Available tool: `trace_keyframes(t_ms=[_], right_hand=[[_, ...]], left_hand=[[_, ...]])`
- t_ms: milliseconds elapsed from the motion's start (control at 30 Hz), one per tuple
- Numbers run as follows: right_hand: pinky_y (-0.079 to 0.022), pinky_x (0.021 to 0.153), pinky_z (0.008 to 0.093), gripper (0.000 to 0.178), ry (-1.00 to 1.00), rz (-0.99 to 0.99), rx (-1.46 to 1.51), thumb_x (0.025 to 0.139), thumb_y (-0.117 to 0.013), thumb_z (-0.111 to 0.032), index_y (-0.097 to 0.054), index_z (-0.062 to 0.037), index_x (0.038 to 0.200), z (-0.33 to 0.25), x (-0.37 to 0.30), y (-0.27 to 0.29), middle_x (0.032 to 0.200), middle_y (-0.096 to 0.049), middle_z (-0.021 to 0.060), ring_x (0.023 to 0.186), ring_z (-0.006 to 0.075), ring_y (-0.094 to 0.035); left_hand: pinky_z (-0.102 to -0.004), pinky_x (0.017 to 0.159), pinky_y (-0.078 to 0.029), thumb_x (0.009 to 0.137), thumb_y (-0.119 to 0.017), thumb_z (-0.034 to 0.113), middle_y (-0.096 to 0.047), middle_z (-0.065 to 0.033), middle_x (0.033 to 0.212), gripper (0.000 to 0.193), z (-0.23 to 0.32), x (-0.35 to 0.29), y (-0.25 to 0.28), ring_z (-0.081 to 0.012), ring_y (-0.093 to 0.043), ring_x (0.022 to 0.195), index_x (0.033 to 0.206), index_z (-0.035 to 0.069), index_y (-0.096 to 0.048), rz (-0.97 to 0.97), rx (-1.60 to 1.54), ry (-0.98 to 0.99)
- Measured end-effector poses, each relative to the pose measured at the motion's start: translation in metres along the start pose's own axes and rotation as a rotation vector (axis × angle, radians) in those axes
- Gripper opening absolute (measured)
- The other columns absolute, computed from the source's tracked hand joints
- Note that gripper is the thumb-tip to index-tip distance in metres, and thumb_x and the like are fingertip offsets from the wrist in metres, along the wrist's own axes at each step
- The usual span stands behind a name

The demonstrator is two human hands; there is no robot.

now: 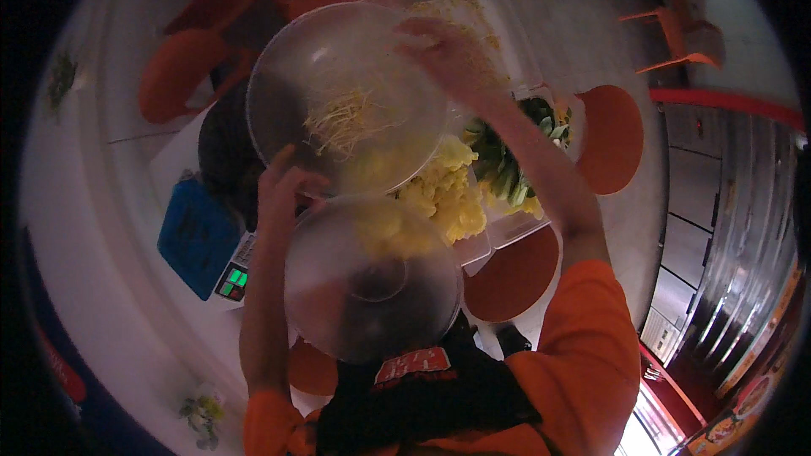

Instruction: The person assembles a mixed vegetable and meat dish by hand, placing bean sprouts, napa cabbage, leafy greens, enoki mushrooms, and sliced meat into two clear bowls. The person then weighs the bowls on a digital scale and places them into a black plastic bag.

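From left to right we count one blue scale (198,236) on the white table (110,228), two clear plastic bowls, two clear trays of food and several orange stools. Our left hand (283,181) is curled shut on the near rim of the upper bowl (346,97), which is tilted and holds pale shredded strands. The lower bowl (372,279) sits just beneath it, close to our chest; what supports it we cannot tell. Our right hand (443,51) grips the upper bowl's far rim, fingers bent over the edge. Behind it lies a far tray (498,17) of pale shreds, and a near tray (507,228) with yellow chunks and green leaves. Open floor shows right of the stools (608,139).
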State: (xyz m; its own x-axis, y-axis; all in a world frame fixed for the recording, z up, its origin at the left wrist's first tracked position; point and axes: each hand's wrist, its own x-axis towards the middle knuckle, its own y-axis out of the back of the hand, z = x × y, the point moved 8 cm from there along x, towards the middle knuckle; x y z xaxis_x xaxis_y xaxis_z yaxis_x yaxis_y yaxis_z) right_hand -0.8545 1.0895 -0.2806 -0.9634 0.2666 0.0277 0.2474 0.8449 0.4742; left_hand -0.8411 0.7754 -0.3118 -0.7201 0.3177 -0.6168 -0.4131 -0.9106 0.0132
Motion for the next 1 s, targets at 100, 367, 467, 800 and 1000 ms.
trace_keyframes(t_ms=[100,367,467,800,1000], right_hand=[[-0.047,0.087,0.0388,0.038,-0.130,0.223,-0.152,0.083,-0.062,-0.033,-0.063,-0.0063,0.110,0.089,0.038,0.061,0.109,-0.063,0.0152,0.099,0.0297,-0.061],[-0.038,0.098,0.0481,0.052,-0.100,0.096,-0.676,0.080,-0.063,-0.043,-0.055,-0.0158,0.124,0.310,0.160,0.043,0.127,-0.048,0.0232,0.121,0.0419,-0.042],[-0.039,0.096,0.0494,0.056,-0.168,0.083,-0.831,0.081,-0.059,-0.046,-0.052,-0.0134,0.126,0.332,0.175,0.017,0.124,-0.050,0.0227,0.114,0.0387,-0.048],[-0.039,0.097,0.0478,0.051,-0.096,-0.762,-0.785,0.082,-0.057,-0.042,-0.052,-0.0185,0.128,0.261,0.093,-0.066,0.128,-0.048,0.0151,0.118,0.0381,-0.046],[-0.045,0.091,0.0423,0.046,0.091,-0.242,-0.033,0.082,-0.057,-0.029,-0.053,-0.0143,0.125,0.227,0.145,-0.040,0.112,-0.059,0.0146,0.106,0.0350,-0.055]], left_hand=[[-0.0277,0.050,-0.050,0.083,-0.046,0.017,-0.067,-0.0170,0.083,0.061,0.000,-0.006,0.010,-0.0171,-0.061,0.055,0.138,-0.005,-0.030,0.043,-0.013,0.018],[-0.0270,0.043,-0.048,0.081,-0.051,0.016,-0.067,-0.0157,0.079,0.063,0.005,-0.022,0.038,-0.0154,-0.059,0.050,0.136,-0.007,-0.031,0.184,0.035,-0.020],[-0.0266,0.042,-0.047,0.081,-0.050,0.016,-0.067,-0.0163,0.080,0.063,0.007,-0.022,0.041,-0.0156,-0.059,0.049,0.136,-0.007,-0.031,0.180,0.060,-0.052],[-0.0262,0.041,-0.049,0.080,-0.049,0.015,-0.067,-0.0180,0.082,0.063,0.006,-0.024,0.043,-0.0167,-0.059,0.049,0.136,-0.007,-0.029,0.190,0.018,-0.074],[-0.0260,0.043,-0.048,0.080,-0.049,0.015,-0.067,-0.0180,0.081,0.063,0.004,-0.026,0.043,-0.0165,-0.059,0.050,0.136,-0.007,-0.030,0.198,-0.024,-0.084]])
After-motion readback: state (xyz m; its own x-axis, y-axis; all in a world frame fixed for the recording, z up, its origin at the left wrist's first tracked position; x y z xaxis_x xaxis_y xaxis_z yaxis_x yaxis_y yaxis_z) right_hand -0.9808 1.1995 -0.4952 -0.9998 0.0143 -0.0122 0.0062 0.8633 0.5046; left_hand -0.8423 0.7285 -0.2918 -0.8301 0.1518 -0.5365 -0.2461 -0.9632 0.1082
